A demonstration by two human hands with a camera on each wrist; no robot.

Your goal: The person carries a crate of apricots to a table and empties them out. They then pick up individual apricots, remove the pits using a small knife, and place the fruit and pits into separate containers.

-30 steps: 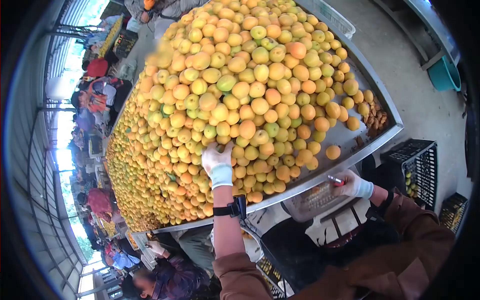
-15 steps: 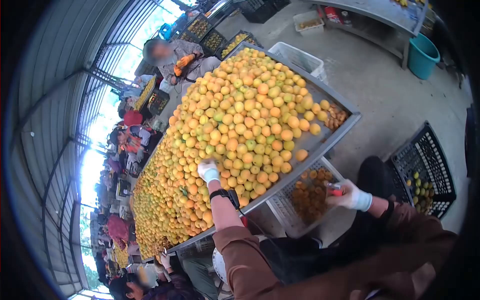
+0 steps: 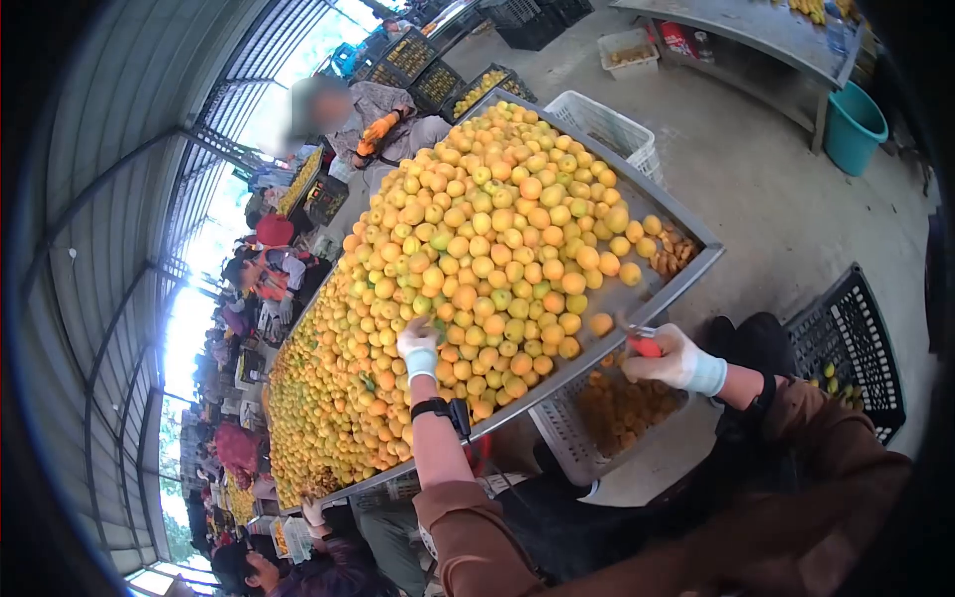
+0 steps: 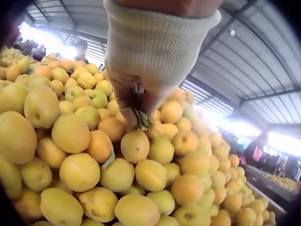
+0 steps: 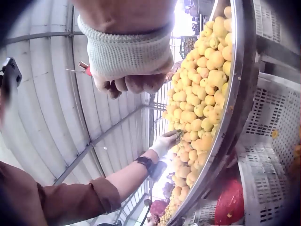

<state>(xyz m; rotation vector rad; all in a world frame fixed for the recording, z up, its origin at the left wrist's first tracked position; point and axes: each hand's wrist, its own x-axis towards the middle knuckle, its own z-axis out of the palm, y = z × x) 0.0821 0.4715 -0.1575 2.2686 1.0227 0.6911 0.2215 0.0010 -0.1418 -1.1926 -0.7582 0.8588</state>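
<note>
Apricots (image 3: 477, 244), yellow to orange with some greenish ones, lie heaped on a metal-edged table (image 3: 637, 298). My left hand (image 3: 418, 346), in a white glove, reaches onto the near slope of the heap. Its thumb and fingers pinch a green leaf (image 4: 142, 118) just above one apricot (image 4: 135, 147). Near the table's front edge, my gloved right hand (image 3: 668, 360) grips a small tool with a red handle (image 3: 645, 346) and a metal end. In the right wrist view most of the tool is hidden behind the curled fingers (image 5: 136, 84).
A white crate (image 3: 557, 438) with orange pieces stands below the table's front edge. A black crate (image 3: 846, 338) with a few fruits is at the right. Brown-orange pieces (image 3: 674, 251) lie in the table's corner. Other people sit around the table's far and left sides.
The head view has swung, showing more of the table and room. My right hand has risen from over the white crate toward the table's edge. My left hand stays at the heap, now with a leaf showing.
</note>
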